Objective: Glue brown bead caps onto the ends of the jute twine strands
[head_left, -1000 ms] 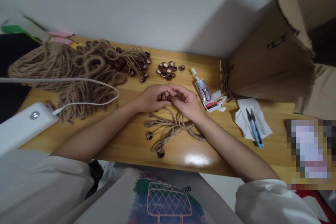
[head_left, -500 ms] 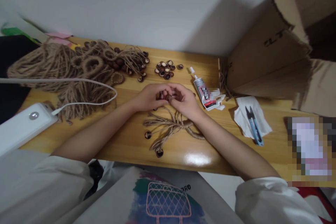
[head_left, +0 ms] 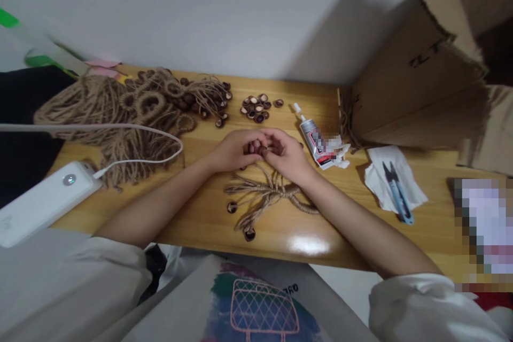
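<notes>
My left hand (head_left: 239,150) and my right hand (head_left: 289,159) meet over the middle of the table, fingers curled and fingertips pinched around a small brown nutshell piece (head_left: 263,151). Much of that piece is hidden by the fingers. Just below them lies a knotted twine piece (head_left: 276,193) with loose strands to the left and a wrapped, curved part running under my right forearm. One nutshell half (head_left: 232,207) sits at the end of a strand, and another nutshell (head_left: 249,234) is at the lower tassel. A small heap of nutshell halves (head_left: 256,108) lies beyond my hands.
Right of the heap lies an uncapped glue tube (head_left: 315,141) with its cap (head_left: 297,107) nearby. Blue thread snips (head_left: 396,192) rest on white tissue (head_left: 377,171). A cardboard box (head_left: 401,91) stands back right. Twine bundles (head_left: 80,104) and a white power bank (head_left: 48,203) with cable occupy the left.
The whole view has shifted slightly, so things appear a little farther right. Both hands keep nearly the same pinch around the nutshell piece, with only slight finger movement.
</notes>
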